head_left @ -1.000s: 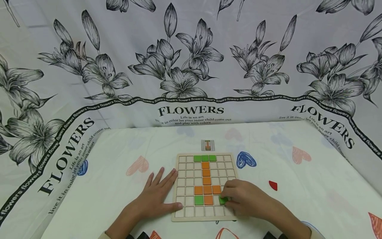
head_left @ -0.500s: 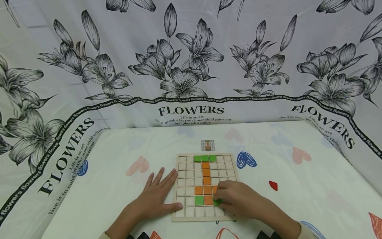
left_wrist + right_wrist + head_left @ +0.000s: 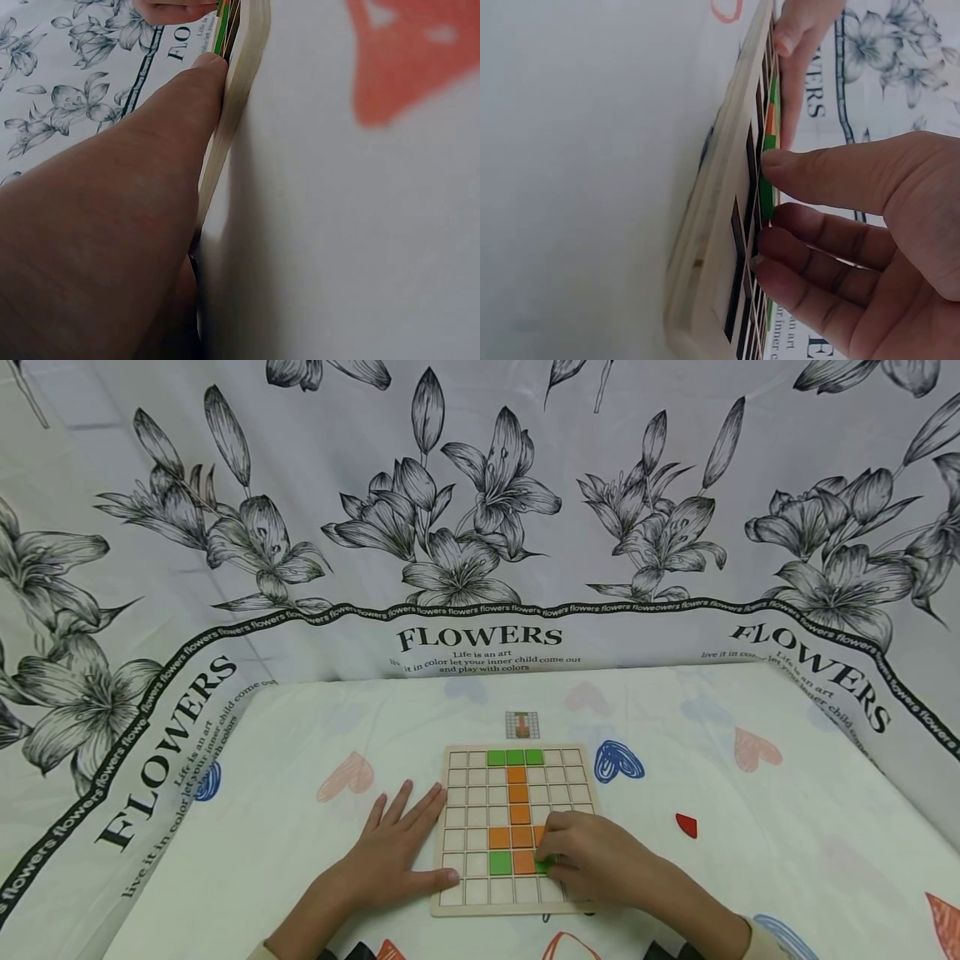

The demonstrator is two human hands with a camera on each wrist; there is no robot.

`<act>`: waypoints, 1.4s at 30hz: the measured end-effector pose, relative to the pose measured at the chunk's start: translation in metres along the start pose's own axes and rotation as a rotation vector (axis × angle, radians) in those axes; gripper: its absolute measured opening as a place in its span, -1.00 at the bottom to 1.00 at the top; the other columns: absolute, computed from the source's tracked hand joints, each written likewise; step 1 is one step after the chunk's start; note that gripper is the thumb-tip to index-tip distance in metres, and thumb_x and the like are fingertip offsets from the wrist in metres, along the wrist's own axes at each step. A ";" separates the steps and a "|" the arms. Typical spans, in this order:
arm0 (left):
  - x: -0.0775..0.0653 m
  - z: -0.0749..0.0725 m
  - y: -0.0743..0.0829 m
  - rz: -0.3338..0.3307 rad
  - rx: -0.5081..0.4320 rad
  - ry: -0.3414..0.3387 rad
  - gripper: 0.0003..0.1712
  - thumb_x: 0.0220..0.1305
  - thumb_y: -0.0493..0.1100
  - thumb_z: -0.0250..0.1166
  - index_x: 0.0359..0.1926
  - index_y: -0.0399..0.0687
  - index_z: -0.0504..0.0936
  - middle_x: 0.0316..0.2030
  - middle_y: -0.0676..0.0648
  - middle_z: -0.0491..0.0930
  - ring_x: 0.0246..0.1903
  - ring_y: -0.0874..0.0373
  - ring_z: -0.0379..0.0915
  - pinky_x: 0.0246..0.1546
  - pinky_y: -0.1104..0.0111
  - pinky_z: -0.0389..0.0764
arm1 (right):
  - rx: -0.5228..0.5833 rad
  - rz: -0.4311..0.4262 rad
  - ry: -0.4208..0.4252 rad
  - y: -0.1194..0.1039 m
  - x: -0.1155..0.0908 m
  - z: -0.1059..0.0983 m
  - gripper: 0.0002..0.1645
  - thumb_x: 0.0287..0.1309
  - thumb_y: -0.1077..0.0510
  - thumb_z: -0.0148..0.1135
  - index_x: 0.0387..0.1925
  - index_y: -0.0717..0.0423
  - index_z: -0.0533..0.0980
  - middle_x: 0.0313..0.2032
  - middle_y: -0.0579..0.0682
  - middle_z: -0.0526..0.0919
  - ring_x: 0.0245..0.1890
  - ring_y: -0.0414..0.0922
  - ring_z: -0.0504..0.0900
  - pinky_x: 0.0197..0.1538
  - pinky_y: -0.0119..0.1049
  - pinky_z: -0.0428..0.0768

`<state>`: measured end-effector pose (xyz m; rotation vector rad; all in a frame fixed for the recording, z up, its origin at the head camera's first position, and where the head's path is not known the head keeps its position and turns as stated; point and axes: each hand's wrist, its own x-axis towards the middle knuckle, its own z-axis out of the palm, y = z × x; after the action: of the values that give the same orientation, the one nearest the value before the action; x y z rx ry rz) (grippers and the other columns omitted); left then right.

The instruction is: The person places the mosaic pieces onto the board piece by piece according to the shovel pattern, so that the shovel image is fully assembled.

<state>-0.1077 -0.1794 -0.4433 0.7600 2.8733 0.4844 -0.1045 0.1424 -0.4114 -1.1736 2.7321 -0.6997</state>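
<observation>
A wooden grid board [image 3: 467, 890] lies on the table, with green and orange square tiles in some of its cells. My left hand [image 3: 390, 860] is spread at the board's left edge, its fingers straight and its thumb on the frame. My right hand [image 3: 592, 853] pinches a green tile [image 3: 766, 196] between thumb and fingers, at the cell right of the lowest orange tile [image 3: 524, 862]. Most of that green tile is hidden by the hand in the head view. Another green tile [image 3: 500, 863] sits on the other side of the orange one. Three green tiles [image 3: 515, 758] line the top row.
A small pattern card [image 3: 522, 725] lies beyond the board. To the right is a small red piece [image 3: 687, 826]. A white cloth [image 3: 285, 827] printed with hearts covers the table, and a flower-printed curtain [image 3: 480, 510] hangs behind it.
My right hand has moved a little left with the green tile, bringing it to the cell beside the lowest orange tile. My left hand has stayed in place.
</observation>
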 end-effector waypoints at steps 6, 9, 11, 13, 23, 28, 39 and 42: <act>0.001 0.001 -0.001 -0.017 0.008 0.002 0.23 0.15 0.65 0.02 0.61 0.06 -0.03 0.57 0.07 -0.07 0.54 -0.15 -0.40 0.40 -0.22 -0.32 | 0.026 0.030 0.006 -0.002 0.000 0.000 -0.77 0.06 0.25 0.51 -0.23 -0.10 0.78 -0.30 -0.32 0.58 -0.32 -0.35 0.49 -0.17 -0.45 0.58; 0.001 0.002 -0.001 -0.024 0.010 -0.007 0.23 0.14 0.67 0.01 0.61 0.08 -0.05 0.58 0.09 -0.10 0.54 -0.13 -0.43 0.40 -0.21 -0.34 | 0.001 0.027 0.013 -0.004 -0.001 -0.001 -0.77 0.05 0.26 0.52 -0.25 -0.09 0.79 -0.32 -0.32 0.57 -0.33 -0.34 0.47 -0.20 -0.45 0.58; 0.002 0.002 -0.002 -0.027 0.006 -0.008 0.23 0.13 0.67 0.01 0.61 0.09 -0.05 0.58 0.10 -0.10 0.54 -0.13 -0.43 0.40 -0.21 -0.34 | -0.032 0.005 0.027 -0.004 -0.003 0.000 -0.78 0.04 0.27 0.51 -0.27 -0.09 0.79 -0.31 -0.30 0.57 -0.32 -0.33 0.47 -0.21 -0.47 0.57; 0.002 0.002 -0.001 -0.026 0.003 -0.006 0.23 0.13 0.67 0.02 0.61 0.09 -0.05 0.58 0.09 -0.09 0.54 -0.14 -0.42 0.40 -0.21 -0.34 | -0.082 -0.051 0.052 -0.005 -0.005 0.002 -0.78 0.03 0.29 0.50 -0.28 -0.07 0.79 -0.27 -0.26 0.61 -0.28 -0.30 0.51 -0.18 -0.48 0.58; 0.001 0.001 -0.001 -0.025 0.017 0.007 0.23 0.14 0.65 0.03 0.61 0.06 -0.03 0.57 0.07 -0.07 0.54 -0.15 -0.39 0.40 -0.22 -0.31 | -0.284 -0.253 0.179 -0.006 -0.010 0.011 -0.79 -0.05 0.31 0.50 -0.34 -0.01 0.74 -0.12 -0.17 0.72 -0.20 -0.24 0.59 -0.12 -0.52 0.55; 0.001 0.001 0.000 -0.020 0.009 0.012 0.22 0.15 0.64 0.04 0.61 0.04 -0.01 0.57 0.06 -0.06 0.54 -0.17 -0.38 0.40 -0.23 -0.31 | -0.312 -0.215 0.159 -0.011 -0.012 0.010 -0.81 -0.02 0.30 0.50 -0.32 0.01 0.75 -0.16 -0.15 0.69 -0.22 -0.22 0.58 -0.15 -0.54 0.56; 0.000 0.000 0.000 -0.012 -0.012 -0.001 0.21 0.16 0.64 0.03 0.61 0.03 -0.01 0.57 0.03 -0.05 0.54 -0.19 -0.39 0.38 -0.25 -0.32 | -0.195 -0.008 0.091 0.017 -0.036 -0.017 -0.75 0.03 0.34 0.45 -0.31 -0.09 0.75 -0.29 -0.29 0.64 -0.25 -0.28 0.53 -0.17 -0.41 0.61; 0.000 0.001 0.000 -0.016 -0.017 -0.009 0.21 0.16 0.64 0.03 0.61 0.03 -0.01 0.57 0.04 -0.06 0.54 -0.19 -0.40 0.38 -0.25 -0.33 | -0.243 0.145 0.086 0.033 -0.047 -0.032 -0.72 0.01 0.39 0.43 -0.30 -0.04 0.74 -0.31 -0.25 0.63 -0.31 -0.28 0.53 -0.22 -0.36 0.63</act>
<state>-0.1076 -0.1790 -0.4440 0.7334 2.8613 0.5018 -0.1017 0.2070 -0.4015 -0.9918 3.0046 -0.4202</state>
